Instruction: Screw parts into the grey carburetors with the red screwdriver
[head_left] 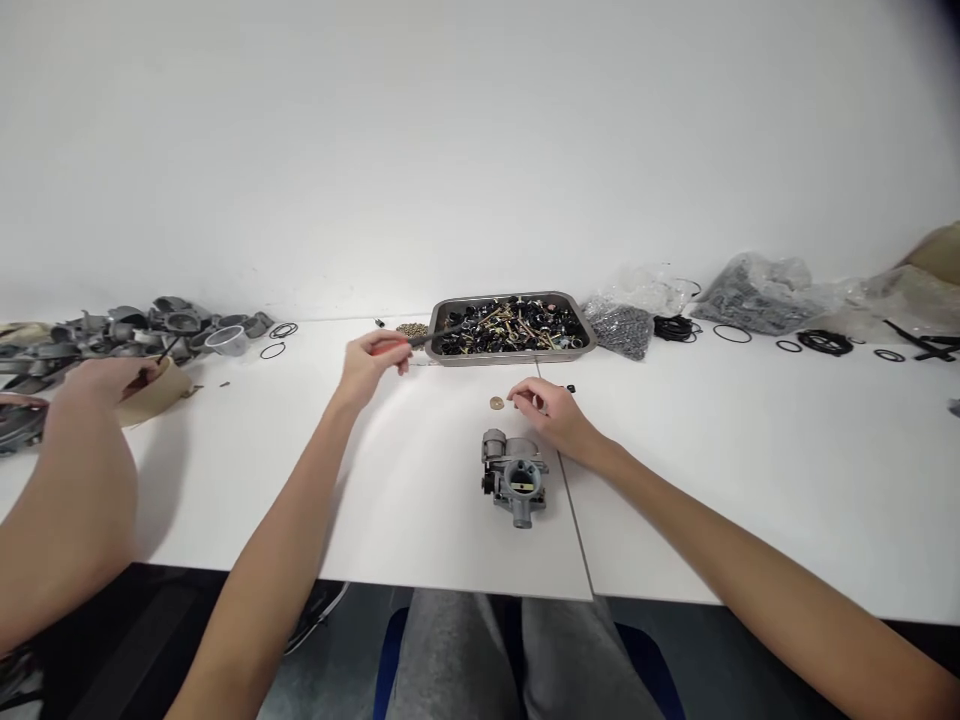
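Note:
A grey metal carburetor (514,478) lies on the white table (420,500) in front of me. My left hand (370,364) is closed round a red-handled screwdriver (420,340) whose dark shaft points toward a metal tray (442,315) full of small black and brass parts. My right hand (546,410) hovers just behind the carburetor, fingers curled in a pinch; what they hold is too small to make out. A small brass washer (496,403) lies on the table just left of that hand.
At far left, a co-worker's arm (67,480) reaches to a brown paper bag (154,392) beside a heap of grey castings (127,330). Plastic bags of parts (757,292) and black O-rings (825,342) line the back right. The table's front edge runs near my knees.

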